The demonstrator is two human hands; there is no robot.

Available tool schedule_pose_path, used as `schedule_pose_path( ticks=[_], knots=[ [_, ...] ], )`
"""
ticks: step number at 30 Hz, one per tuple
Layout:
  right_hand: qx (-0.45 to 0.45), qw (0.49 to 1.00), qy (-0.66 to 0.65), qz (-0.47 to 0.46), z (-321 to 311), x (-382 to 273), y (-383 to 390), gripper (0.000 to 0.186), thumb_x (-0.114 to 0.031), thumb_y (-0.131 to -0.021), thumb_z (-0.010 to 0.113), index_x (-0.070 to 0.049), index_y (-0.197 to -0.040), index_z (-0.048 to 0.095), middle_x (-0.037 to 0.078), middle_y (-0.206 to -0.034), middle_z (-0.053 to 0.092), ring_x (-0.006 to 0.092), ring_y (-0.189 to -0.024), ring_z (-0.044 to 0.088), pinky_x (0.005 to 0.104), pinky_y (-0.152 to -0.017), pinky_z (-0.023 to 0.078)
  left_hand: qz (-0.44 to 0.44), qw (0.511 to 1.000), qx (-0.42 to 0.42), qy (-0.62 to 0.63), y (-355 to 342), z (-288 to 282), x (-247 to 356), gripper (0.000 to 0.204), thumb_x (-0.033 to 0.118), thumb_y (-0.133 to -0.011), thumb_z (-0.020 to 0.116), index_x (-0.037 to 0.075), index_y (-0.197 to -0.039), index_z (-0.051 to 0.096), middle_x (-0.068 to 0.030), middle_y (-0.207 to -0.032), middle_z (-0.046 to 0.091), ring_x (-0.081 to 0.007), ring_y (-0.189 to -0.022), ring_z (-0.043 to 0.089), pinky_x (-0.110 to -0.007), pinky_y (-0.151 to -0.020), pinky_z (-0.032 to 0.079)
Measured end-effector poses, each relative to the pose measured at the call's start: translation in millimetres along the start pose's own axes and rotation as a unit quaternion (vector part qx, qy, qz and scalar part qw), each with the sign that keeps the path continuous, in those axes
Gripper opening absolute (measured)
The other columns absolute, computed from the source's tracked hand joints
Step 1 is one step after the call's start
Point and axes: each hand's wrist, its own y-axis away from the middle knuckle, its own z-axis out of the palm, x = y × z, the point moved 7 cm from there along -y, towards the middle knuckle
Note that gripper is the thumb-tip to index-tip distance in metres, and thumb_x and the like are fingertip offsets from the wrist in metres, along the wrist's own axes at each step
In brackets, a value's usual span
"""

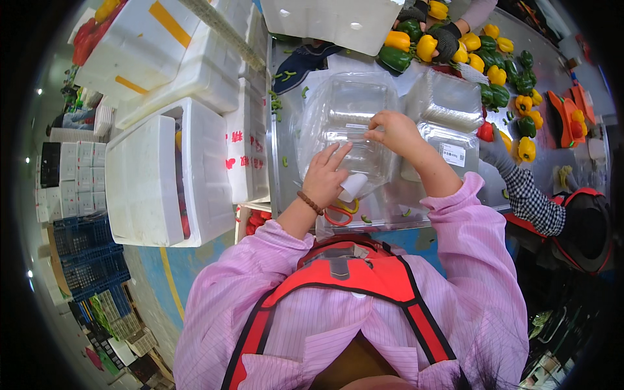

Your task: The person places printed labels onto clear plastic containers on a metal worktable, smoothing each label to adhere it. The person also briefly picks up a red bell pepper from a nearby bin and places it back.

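Observation:
A stack of clear plastic trays [374, 156], partly inside a clear plastic bag [315, 110], lies on the metal table before me. My left hand [323, 177], a beaded bracelet at its wrist, rests on the stack with its fingers spread. By its thumb a curled strip of white paper [353, 187] sticks out. From the right, my right hand [396, 134] reaches over the trays, thumb and forefinger pinched at the end of a narrow label [356, 127]. Orange-and-yellow-handled scissors [339, 214] lie below the left hand, partly covered.
More clear trays [445, 101] stand to the right, one with a white label [452, 155]. Beyond are yellow and green peppers [497, 75], with a co-worker's gloved hands [446, 40]. Another gloved hand [497, 153] reaches in at right. White foam boxes [149, 175] pile up at left.

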Motion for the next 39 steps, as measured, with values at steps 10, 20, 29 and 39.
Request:
schedule_pose_path(
  ticks=[10,20,29,39],
  knots=[
    [-0.005,0.998,-0.048,0.04,2,11,-3,0.029,-0.037,-0.076,0.074,-0.009,-0.084,0.074,0.015,-0.091,0.069,0.0335,-0.088,0.064,0.0419,-0.077,0.05,0.011,0.999,0.035,0.007,-9,-6,-1,0.011,0.013,-0.062,0.07,0.009,-0.069,0.064,-0.0091,-0.14,0.049,-0.0294,-0.124,0.047,-0.043,-0.092,0.042],
    [-0.009,0.998,-0.057,0.036,4,13,-5,0.03,-0.038,-0.077,0.072,-0.009,-0.084,0.074,0.015,-0.089,0.068,0.0332,-0.085,0.065,0.042,-0.076,0.05,0.01,0.999,0.04,-0.003,-16,-3,0,0.013,0.015,-0.063,0.072,0.01,-0.073,0.065,-0.0094,-0.134,0.054,-0.03,-0.125,0.048,-0.044,-0.093,0.041],
    [-0.008,0.996,-0.07,0.047,1,11,-5,0.028,-0.036,-0.078,0.072,-0.008,-0.083,0.074,0.015,-0.084,0.069,0.0327,-0.082,0.066,0.0421,-0.075,0.051,0.008,0.999,0.046,0.007,-19,-4,1,0.015,0.012,-0.062,0.071,0.01,-0.075,0.064,-0.0088,-0.134,0.053,-0.0297,-0.124,0.048,-0.043,-0.093,0.041],
    [0.0,0.998,-0.043,0.052,1,17,-9,0.033,-0.04,-0.077,0.073,-0.008,-0.082,0.074,0.015,-0.085,0.069,0.0328,-0.082,0.066,0.0421,-0.074,0.051,0.013,0.999,0.051,0.01,-24,-3,-1,0.016,0.009,-0.059,0.07,0.01,-0.074,0.064,-0.0079,-0.13,0.055,-0.029,-0.121,0.049,-0.042,-0.09,0.042]
  ],
)
